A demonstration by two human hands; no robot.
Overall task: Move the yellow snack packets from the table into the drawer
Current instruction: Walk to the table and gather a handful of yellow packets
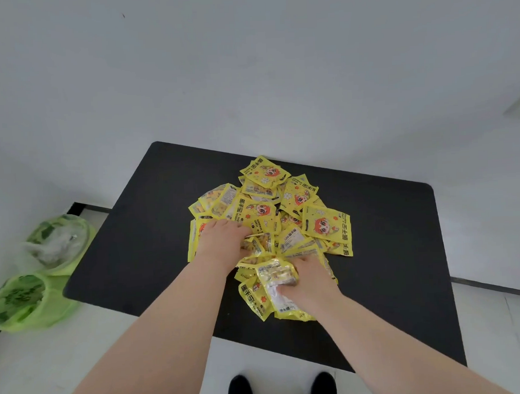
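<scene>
Both hands are in the pile: L hand [225, 240] w/ fingers curled into packets [325, 223] at the pile's left, R hand [307, 276] gripping a crumpled bunch at the pile's near edge. Pile sits mid black surface [389, 250]. Green bags [34, 299] on floor, left of pile; shoes [240, 389] nearer than it.
</scene>
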